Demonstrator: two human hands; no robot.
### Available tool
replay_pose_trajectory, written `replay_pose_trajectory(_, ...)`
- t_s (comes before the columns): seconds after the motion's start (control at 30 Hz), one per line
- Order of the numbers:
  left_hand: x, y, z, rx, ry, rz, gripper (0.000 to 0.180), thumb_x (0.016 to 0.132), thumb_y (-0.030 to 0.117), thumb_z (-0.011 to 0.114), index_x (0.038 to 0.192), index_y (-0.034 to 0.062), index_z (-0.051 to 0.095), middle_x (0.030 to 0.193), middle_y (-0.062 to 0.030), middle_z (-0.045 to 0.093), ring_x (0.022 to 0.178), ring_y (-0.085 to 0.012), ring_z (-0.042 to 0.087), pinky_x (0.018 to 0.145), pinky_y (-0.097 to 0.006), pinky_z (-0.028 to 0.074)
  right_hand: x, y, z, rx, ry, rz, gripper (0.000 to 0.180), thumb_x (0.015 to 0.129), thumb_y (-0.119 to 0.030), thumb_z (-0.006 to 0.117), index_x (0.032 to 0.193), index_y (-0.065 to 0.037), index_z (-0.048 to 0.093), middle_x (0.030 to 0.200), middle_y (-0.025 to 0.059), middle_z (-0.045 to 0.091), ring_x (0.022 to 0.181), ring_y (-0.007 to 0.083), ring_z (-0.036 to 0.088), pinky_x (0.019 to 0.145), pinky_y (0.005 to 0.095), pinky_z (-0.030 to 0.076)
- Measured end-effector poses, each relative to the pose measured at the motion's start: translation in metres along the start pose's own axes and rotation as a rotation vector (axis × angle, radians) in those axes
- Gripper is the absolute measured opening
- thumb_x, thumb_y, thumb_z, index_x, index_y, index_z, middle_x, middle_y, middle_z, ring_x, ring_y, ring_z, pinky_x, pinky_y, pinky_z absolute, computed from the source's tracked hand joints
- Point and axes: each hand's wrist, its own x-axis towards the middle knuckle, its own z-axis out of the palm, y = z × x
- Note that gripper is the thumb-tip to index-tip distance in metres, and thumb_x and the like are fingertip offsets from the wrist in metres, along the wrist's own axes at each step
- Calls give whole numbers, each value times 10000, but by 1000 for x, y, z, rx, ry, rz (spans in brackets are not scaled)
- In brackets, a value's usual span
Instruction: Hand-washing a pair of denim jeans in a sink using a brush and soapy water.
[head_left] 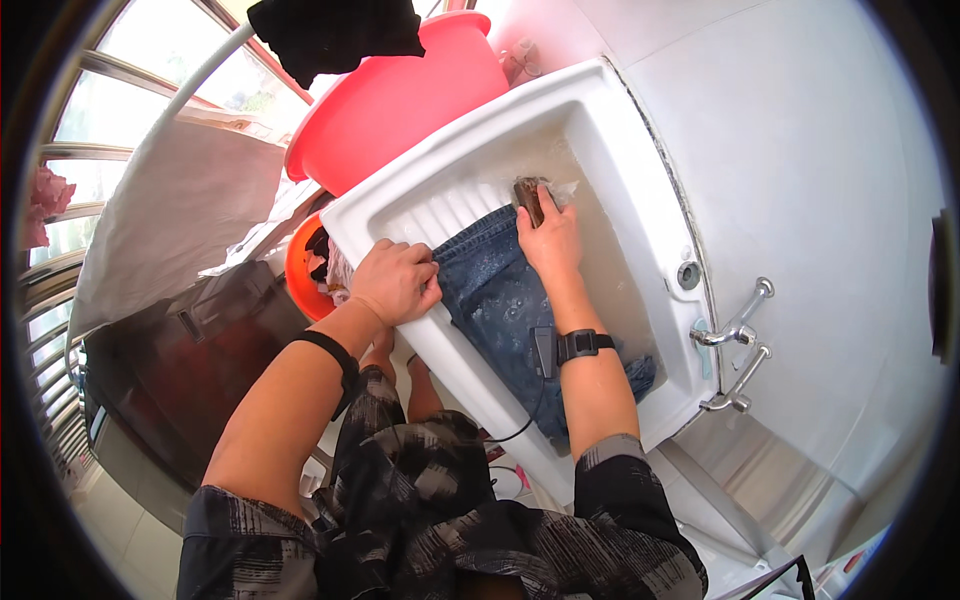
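Wet blue denim jeans point(490, 285) lie spread over the ribbed slope of a white laundry sink point(430, 345), partly in cloudy water. At the sink's near left rim my left hand point(395, 280) is closed, its fingers pinching the end of the jeans' waistband. My right hand point(550, 238) grips a brown block-shaped scrub brush point(530, 200) with pale, wispy edges, just beyond the waistband. The underside of the brush is hidden. Below my right wrist, the denim runs down to the sink's near end, with a bunched part beside my forearm.
Two metal taps point(735, 330) stick out from the right wall over the sink. A large pink basin point(400, 110) stands behind the sink, with black cloth point(335, 35) hanging above. An orange bucket point(300, 265) of clothes and a dark-topped appliance point(190, 350) are at the left.
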Motion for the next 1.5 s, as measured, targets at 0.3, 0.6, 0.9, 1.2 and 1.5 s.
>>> replay_pose_trajectory(0.3,2,4,-10,-16,-82,-31,155,788,200,668,850,109,777,911,-23,704,825,-224,668,811,-368,491,-90,-41,-4,84,-104,-318,597,906,-385,707,1469,-243,565,1146,237,567,1040,439,619,884,496,543)
replay_pose_trajectory(0.6,-5,-1,-7,31,-64,-24,273,811,199,659,1037,106,780,1031,-28,698,867,-216,669,820,-366,489,-5,29,5,80,335,-29,562,953,-317,686,1458,-126,530,1159,269,563,1040,441,609,898,513,511)
replay_pose_trajectory(0.9,3,6,-6,86,14,-17,229,802,272,657,968,163,770,907,-20,645,809,-227,644,788,-372,470,-46,67,23,135,254,207,592,955,-252,670,1487,-81,473,1180,286,553,1088,446,572,954,510,470)
replay_pose_trajectory(1.2,5,5,-6,64,-110,35,141,794,253,670,801,155,771,737,-9,592,805,-231,597,763,-384,459,-68,-32,13,79,68,-324,586,908,-312,699,1475,-243,564,1258,254,543,1136,442,560,932,536,470)
replay_pose_trajectory(1.5,2,0,-7,81,-148,13,161,809,259,667,781,144,777,738,-15,619,807,-226,596,763,-382,457,-93,-47,-5,272,-99,-432,551,898,-320,712,1430,-216,613,1190,258,565,1069,452,589,912,530,503)
